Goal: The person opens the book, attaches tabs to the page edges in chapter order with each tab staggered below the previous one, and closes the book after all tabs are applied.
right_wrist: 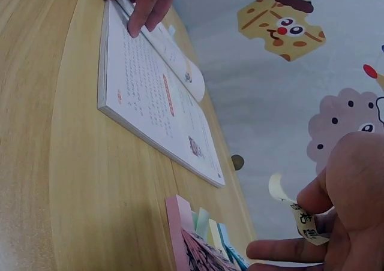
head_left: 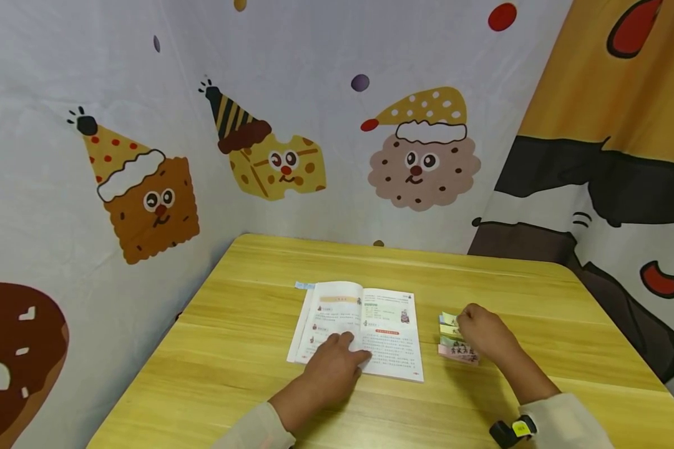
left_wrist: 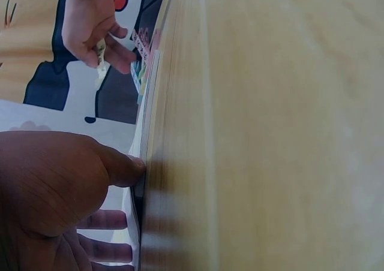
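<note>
An open book with printed text and small pictures lies on the table. My left hand rests on its lower middle near the fold, fingers extended over the pages and the thumb by the bottom edge. To the right of the book, my right hand is raised over a set of colored sticky index tabs in pink, green, yellow and blue. Between thumb and fingers it pinches one pale yellow sticky tab with dark writing, its free end curling upward. The hand partly covers the tab set in the head view.
A light blue tab sticks out from the book's upper left edge. The wooden table meets a fabric wall with cartoon prints at its back and left. A dark band with a yellow-faced device is at the right sleeve.
</note>
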